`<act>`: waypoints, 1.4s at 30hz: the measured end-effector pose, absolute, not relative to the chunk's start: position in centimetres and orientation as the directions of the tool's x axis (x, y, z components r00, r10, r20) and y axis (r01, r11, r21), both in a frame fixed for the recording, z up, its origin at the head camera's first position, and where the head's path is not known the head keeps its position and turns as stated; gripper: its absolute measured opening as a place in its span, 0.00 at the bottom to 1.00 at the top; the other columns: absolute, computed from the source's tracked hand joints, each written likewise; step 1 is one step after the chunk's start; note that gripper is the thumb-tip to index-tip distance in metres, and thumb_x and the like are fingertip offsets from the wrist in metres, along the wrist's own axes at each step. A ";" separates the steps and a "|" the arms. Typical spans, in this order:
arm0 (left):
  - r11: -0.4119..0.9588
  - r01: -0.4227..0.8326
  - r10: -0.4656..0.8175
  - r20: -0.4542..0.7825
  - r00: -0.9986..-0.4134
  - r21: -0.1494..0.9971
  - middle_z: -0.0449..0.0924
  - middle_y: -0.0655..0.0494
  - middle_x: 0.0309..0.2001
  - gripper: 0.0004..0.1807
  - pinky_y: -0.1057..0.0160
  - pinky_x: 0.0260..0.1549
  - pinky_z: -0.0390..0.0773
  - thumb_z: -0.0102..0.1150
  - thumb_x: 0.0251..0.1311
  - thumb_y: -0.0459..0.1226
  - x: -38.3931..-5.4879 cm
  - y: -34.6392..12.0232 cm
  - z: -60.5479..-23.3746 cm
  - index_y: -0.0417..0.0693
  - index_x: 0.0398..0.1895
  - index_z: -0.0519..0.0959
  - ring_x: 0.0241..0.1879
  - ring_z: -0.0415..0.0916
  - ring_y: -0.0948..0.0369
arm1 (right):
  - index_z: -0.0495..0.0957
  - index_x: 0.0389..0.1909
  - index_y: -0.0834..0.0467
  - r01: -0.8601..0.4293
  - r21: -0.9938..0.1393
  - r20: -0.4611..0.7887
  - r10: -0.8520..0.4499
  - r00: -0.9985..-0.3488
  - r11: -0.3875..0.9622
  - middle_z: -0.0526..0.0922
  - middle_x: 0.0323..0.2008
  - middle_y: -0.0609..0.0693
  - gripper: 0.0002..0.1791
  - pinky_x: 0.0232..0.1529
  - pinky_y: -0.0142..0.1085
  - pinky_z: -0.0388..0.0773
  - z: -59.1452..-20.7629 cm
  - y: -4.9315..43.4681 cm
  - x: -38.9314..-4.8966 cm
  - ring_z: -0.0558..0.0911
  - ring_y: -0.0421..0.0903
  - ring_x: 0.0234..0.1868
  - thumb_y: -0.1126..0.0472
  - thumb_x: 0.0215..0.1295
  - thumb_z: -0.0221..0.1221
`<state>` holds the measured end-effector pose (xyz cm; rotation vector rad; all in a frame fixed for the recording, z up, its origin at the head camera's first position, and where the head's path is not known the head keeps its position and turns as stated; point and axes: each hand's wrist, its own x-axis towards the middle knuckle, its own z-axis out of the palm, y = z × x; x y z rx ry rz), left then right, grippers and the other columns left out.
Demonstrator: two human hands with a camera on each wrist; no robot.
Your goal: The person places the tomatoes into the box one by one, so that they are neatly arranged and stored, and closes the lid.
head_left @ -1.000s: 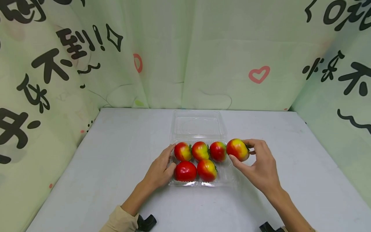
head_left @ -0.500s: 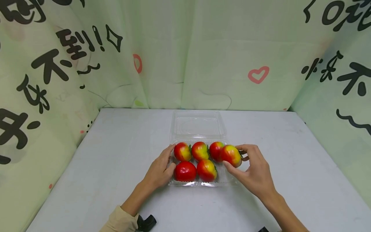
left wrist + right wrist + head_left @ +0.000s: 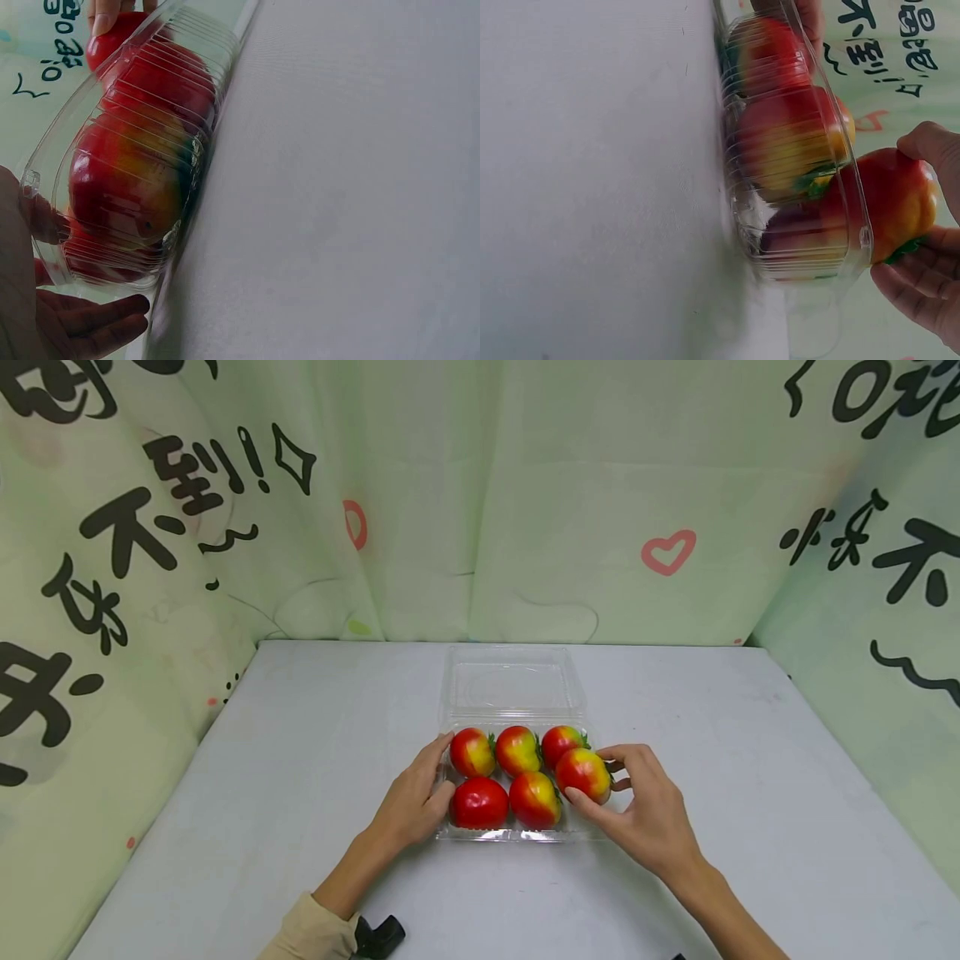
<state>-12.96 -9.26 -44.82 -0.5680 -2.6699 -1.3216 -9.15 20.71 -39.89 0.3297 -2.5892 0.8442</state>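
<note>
My right hand (image 3: 637, 810) holds a red-and-yellow tomato (image 3: 583, 775) between thumb and fingers, its green stem end toward the fingers. This tomato is over the front right part of a clear plastic clamshell box (image 3: 517, 837), above the rim in the right wrist view. Several tomatoes sit in the box, among them a plain red one (image 3: 480, 803) and a red-and-yellow one (image 3: 536, 800) at the front. Against the box's left side rests my left hand (image 3: 411, 797), thumb near the front and index finger farther back. The left wrist view shows its lower fingers (image 3: 105, 322) fairly straight.
The box's lid (image 3: 513, 683) lies folded back behind it on the white table (image 3: 337, 718). A pale green curtain (image 3: 562, 510) with black lettering surrounds the table at the back and sides. A black strap piece (image 3: 379, 937) is at my left wrist.
My right hand has carried its tomato left and toward me, from beyond the box's right edge to over the front right part. My left hand and the other tomatoes have stayed put.
</note>
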 end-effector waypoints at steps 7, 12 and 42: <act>0.549 0.388 0.285 0.270 -0.920 0.741 0.65 0.43 0.75 0.37 0.42 0.66 0.72 0.46 0.59 0.35 -13.0 -9.2 -44.9 0.39 0.77 0.62 0.67 0.73 0.45 | 0.75 0.51 0.59 -0.317 -0.536 0.396 -0.098 -0.913 0.783 0.79 0.47 0.54 0.31 0.37 0.43 0.87 -40.4 20.6 -9.0 0.81 0.46 0.39 0.54 0.50 0.78; 0.550 0.389 0.286 0.271 -0.919 0.739 0.65 0.43 0.75 0.38 0.42 0.65 0.73 0.47 0.59 0.35 -12.9 -9.2 -44.9 0.38 0.77 0.62 0.66 0.74 0.45 | 0.76 0.50 0.59 -0.321 -0.533 0.402 -0.099 -0.910 0.783 0.80 0.46 0.52 0.29 0.38 0.40 0.86 -40.6 20.7 -9.0 0.81 0.46 0.40 0.53 0.50 0.78; 0.561 0.371 0.280 0.253 -0.926 0.740 0.65 0.43 0.75 0.38 0.42 0.65 0.73 0.49 0.59 0.36 -12.8 -9.2 -44.7 0.39 0.77 0.61 0.67 0.73 0.45 | 0.75 0.45 0.61 -0.249 -0.535 0.327 -0.074 -0.942 0.808 0.82 0.43 0.56 0.25 0.45 0.54 0.85 -40.5 20.2 -9.0 0.81 0.54 0.45 0.54 0.52 0.74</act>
